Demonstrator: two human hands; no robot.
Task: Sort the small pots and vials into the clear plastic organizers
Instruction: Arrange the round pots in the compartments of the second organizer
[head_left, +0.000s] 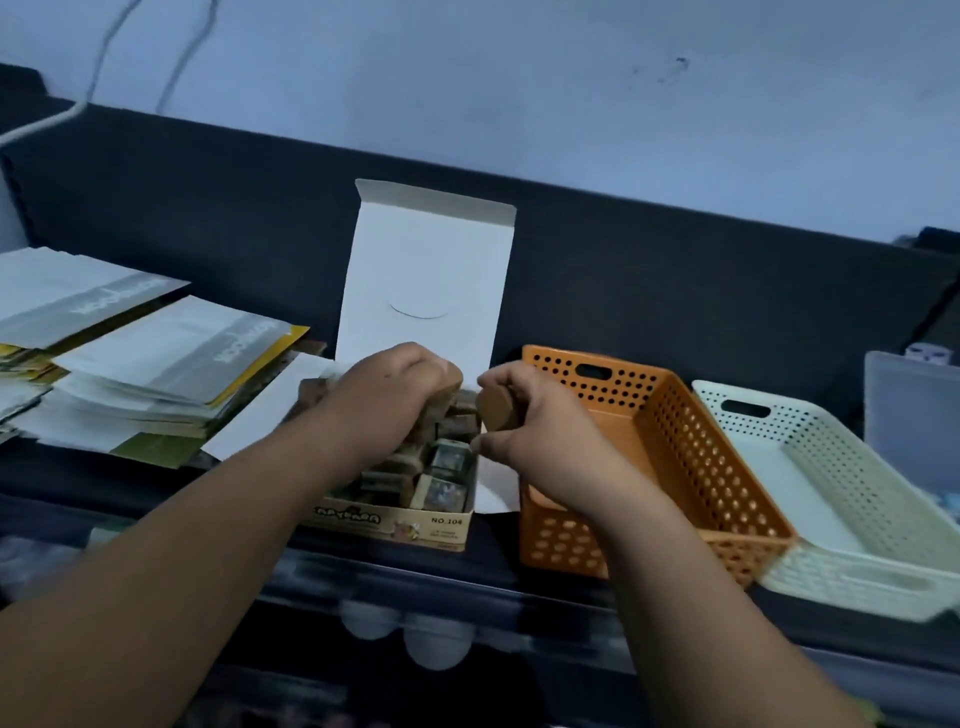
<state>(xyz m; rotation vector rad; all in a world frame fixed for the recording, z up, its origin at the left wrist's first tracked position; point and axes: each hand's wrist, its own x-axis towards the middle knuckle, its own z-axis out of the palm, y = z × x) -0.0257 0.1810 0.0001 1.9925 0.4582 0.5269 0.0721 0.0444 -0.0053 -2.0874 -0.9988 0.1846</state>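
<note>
An open cardboard box (447, 525) with its white lid (426, 270) flipped up stands at the centre, packed with several small wooden blocks (441, 462). My left hand (384, 395) reaches into the box and grips a tan wooden piece (451, 382). My right hand (524, 426) hovers over the box's right edge and holds a round brown wooden piece (496, 408). A clear plastic organizer (405, 629) with round white pots lies blurred at the near edge, below the box.
An orange perforated basket (691, 467) sits right of the box, with a cream perforated basket (841, 499) beside it. A frosted plastic container (914, 405) stands at the far right. Stacks of white and yellow packets (140, 374) lie at the left.
</note>
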